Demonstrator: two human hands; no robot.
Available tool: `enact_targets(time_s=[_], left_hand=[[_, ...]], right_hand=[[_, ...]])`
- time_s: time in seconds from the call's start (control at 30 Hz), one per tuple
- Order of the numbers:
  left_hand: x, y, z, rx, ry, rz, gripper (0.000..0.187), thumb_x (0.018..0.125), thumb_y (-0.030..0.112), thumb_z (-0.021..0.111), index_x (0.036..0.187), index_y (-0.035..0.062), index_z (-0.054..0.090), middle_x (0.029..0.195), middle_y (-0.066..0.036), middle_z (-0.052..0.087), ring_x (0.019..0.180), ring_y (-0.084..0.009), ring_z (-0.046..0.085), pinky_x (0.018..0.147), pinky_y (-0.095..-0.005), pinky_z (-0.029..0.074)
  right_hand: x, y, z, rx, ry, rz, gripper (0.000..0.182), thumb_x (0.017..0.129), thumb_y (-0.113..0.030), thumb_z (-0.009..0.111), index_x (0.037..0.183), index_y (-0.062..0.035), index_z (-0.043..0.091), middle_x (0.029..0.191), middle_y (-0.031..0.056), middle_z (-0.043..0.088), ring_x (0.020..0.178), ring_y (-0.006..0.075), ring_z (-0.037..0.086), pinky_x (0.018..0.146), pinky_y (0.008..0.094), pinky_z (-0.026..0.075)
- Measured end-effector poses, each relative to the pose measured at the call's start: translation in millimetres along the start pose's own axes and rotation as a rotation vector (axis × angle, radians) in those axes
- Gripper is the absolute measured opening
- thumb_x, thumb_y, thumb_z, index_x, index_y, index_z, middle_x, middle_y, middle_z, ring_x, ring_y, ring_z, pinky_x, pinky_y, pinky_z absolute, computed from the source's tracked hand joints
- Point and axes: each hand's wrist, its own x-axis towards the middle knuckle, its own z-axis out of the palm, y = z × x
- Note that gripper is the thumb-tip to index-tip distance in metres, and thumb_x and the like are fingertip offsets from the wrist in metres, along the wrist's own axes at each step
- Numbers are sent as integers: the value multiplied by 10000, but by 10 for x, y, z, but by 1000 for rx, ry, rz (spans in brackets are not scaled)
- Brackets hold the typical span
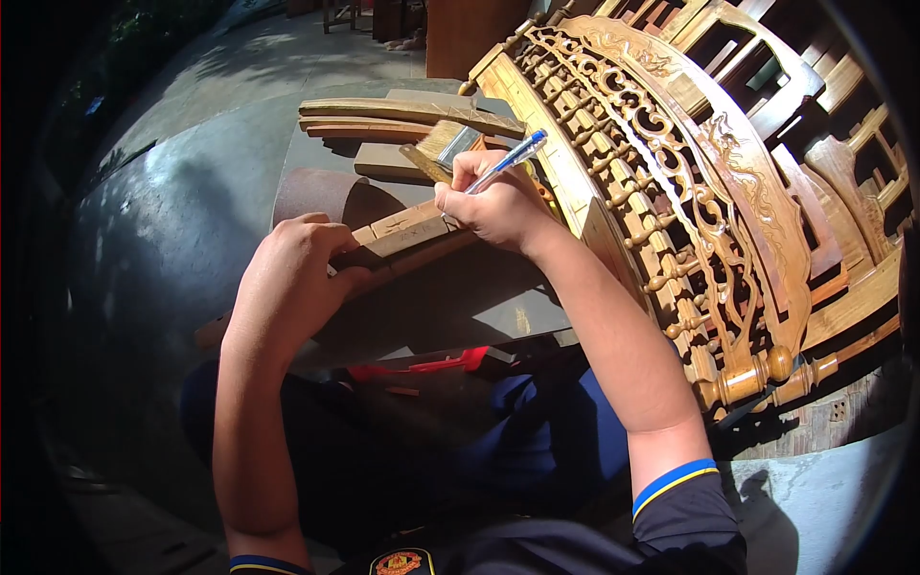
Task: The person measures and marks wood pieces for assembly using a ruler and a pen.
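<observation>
the pen (513,163) is pinched between thumb and fingers of the right hand (500,206), its tip down by the end of the strip (407,230). the left hand (305,259) curls round the strip further along, thumb on the near side. the strip lies slantwise over the desk (479,297), between the two hands, with pencil-like marks and some writing on its face.

the likeliest trouble is a slip: the strip sits close against a longer rail (412,257), so if the left grip eased, it could roll or slide and pull the pen line crooked. the right hand is also close by the brush (450,142), and a knock there could jog the stroke. hard sun and shadow across the wood may make faint marks easy to misread.

as for containers, none shows clearly. the curled brown sheet (314,195) stands like an open roll, its inside in shadow, nothing in it that i can make out. the red thing (422,364) below the near edge might be a tray; i can't tell, nor what it holds.
</observation>
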Motion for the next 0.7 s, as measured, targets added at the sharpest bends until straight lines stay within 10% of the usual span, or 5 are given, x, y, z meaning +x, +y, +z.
enact_targets(time_s=[0.17, 0.27, 0.7], left_hand=[[3, -15, 12, 2, 7, 17, 246, 782, 86, 840, 1003, -12, 791, 935, -155, 716, 851, -344, 703, 810, -434, 554], [-2, 2, 4, 2, 6, 8, 250, 782, 88, 840, 1003, -17, 787, 935, -158, 717, 855, -345, 703, 816, -436, 553], [-11, 14, 7, 75, 6, -3, 237, 797, 119, 842, 1006, 17, 795, 967, -140, 737, 914, -328, 711, 833, -429, 564]], right_hand=[[-29, -184, -72, -193, -41, -29, 316, 865, -234, 793, 719, -14, 620, 718, 118, 639, 657, 219, 634, 640, 371, 499], [-48, -162, -64, -5, -81, -17, 368, 904, -223, 795, 680, -46, 562, 599, 18, 562, 570, 97, 518, 545, 316, 411], [-96, -212, -117, 79, -86, 106, 358, 937, -184, 794, 701, -66, 553, 637, 1, 574, 633, 81, 586, 593, 276, 468]])
